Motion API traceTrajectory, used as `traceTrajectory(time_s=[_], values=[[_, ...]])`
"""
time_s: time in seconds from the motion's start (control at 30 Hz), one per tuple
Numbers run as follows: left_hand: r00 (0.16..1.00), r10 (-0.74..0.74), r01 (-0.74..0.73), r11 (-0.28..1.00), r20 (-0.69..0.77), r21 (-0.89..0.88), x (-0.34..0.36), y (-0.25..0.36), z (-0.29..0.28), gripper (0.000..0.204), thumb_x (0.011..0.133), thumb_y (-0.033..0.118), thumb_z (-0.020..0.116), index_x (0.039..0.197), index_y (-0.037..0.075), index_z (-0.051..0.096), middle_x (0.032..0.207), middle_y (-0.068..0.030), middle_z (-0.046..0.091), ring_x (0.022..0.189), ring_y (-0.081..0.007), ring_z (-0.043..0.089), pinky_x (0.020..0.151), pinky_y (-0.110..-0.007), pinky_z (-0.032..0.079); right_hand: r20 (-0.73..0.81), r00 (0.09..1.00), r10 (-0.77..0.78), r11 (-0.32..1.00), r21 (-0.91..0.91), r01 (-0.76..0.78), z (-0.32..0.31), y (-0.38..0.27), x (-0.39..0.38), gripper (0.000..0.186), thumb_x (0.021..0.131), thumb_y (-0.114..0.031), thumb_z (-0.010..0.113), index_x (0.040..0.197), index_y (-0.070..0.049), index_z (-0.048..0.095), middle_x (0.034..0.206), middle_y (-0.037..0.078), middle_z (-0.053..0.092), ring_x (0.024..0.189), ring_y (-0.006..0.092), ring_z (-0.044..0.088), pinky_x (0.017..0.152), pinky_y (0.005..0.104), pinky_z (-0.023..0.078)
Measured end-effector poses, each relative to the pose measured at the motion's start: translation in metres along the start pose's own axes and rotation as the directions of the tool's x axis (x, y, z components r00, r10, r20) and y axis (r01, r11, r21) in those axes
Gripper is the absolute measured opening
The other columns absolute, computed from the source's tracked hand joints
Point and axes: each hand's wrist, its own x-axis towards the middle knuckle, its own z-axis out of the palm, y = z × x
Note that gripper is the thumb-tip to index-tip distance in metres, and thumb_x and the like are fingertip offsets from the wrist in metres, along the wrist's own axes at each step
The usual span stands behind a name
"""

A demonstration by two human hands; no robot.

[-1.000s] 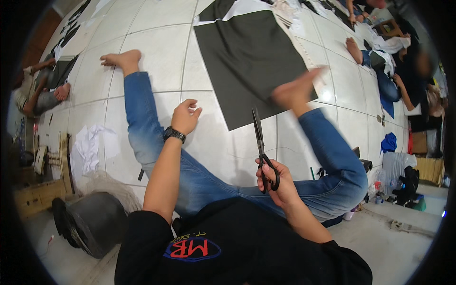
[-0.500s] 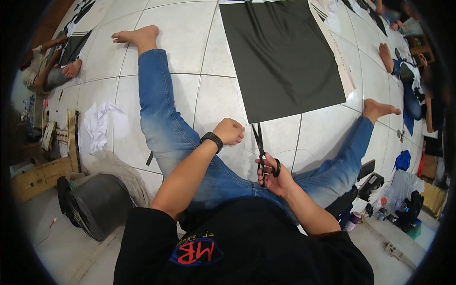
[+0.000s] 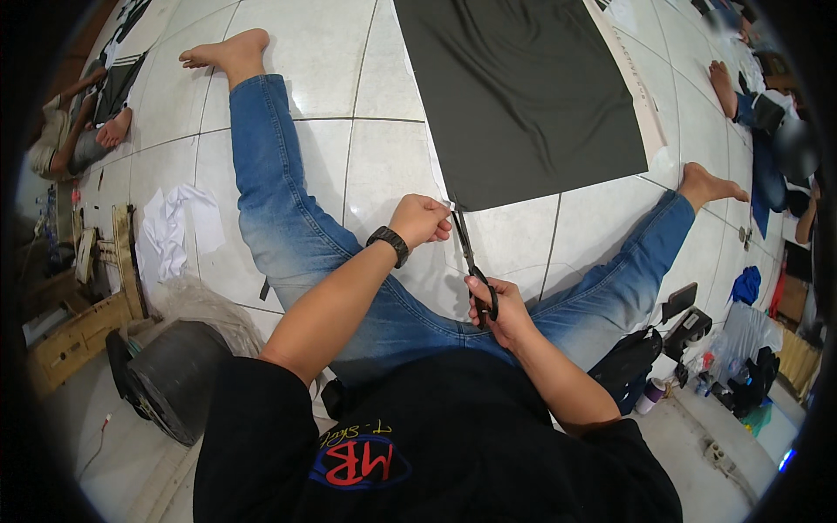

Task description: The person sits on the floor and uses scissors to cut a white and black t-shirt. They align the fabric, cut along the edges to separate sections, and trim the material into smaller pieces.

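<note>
While the right hand [image 3: 501, 309] is wrapped around the handles of the scissors [image 3: 467, 253], blades looking barely parted, the left hand [image 3: 422, 220] has its fingers curled in by the tips; can't tell if they're actually pinching the cloth's white edge [image 3: 451, 206]. The dark cloth [image 3: 532, 105] lies on the tile floor [image 3: 392, 157] out front, near corner right by the blade tips. Imo, get a firm pinch, keep that corner lightly taut, hold fingertips off the blade line, and snip short instead of hacking.
</note>
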Motion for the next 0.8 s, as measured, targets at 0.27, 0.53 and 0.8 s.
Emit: traceTrajectory(time_s=[0.27,0.53,0.8], values=[[0.998,-0.034,0.032,0.999,-0.053,-0.031,-0.009,0.009,0.001,0.027,0.092,0.021,0.064,0.1,-0.005,0.067,0.082,-0.0132,0.071,0.065,-0.017,0.069,0.051,-0.025,0.049,0.013,1.0,-0.001,1.0,-0.002,0.001,-0.003,-0.001,-0.001,0.041,0.085,-0.04,0.077,0.092,-0.001,0.064,0.068,0.002,0.056,0.053,0.0125,0.056,0.047,0.0248,0.045],[0.999,0.022,-0.022,1.0,-0.042,0.013,-0.003,0.007,0.005,0.025,0.093,0.019,0.064,0.098,-0.006,0.066,0.081,-0.0136,0.071,0.063,-0.0177,0.07,0.051,-0.026,0.05,0.061,0.991,0.115,0.991,0.06,-0.119,-0.019,-0.008,-0.026,0.047,0.095,-0.039,0.064,0.116,0.002,0.06,0.076,0.005,0.061,0.061,0.0162,0.062,0.055,0.0291,0.051],[1.0,0.018,-0.018,1.0,-0.008,0.014,-0.004,0.004,0.0,0.02,0.092,0.014,0.06,0.098,-0.005,0.066,0.081,-0.0118,0.071,0.065,-0.0167,0.07,0.052,-0.025,0.049,0.041,0.999,0.036,0.999,-0.001,-0.036,-0.007,-0.01,-0.013,0.041,0.087,-0.042,0.074,0.094,-0.003,0.063,0.075,0.003,0.056,0.061,0.014,0.057,0.053,0.0274,0.046]])
